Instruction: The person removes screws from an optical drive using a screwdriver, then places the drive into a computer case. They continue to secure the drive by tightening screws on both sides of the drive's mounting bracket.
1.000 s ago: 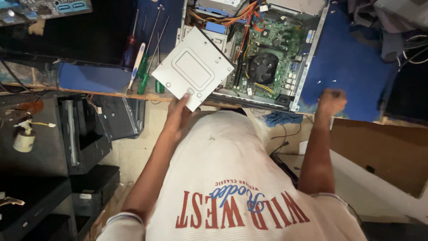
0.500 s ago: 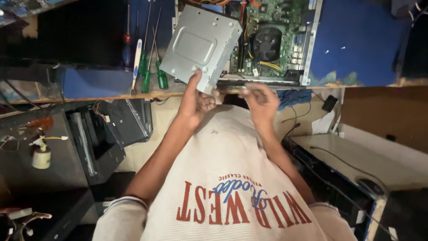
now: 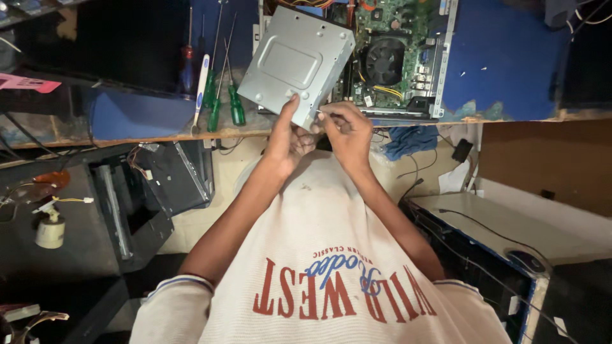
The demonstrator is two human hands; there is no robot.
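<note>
Dim room, light falls mostly on the bench. Wooden workbench (image 3: 159,137) with worn edge, blue mat (image 3: 503,64) on top. Pale floor (image 3: 204,223) below. Black computer cases (image 3: 127,204) on floor to the left, white surface (image 3: 510,220) with cables to the right. Brown panel (image 3: 548,159) under bench.

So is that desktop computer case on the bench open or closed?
Open. The computer case lies on its side with the cover off: its green circuit board, black fan and cables show, behind the grey metal drive both hands hold.
</note>
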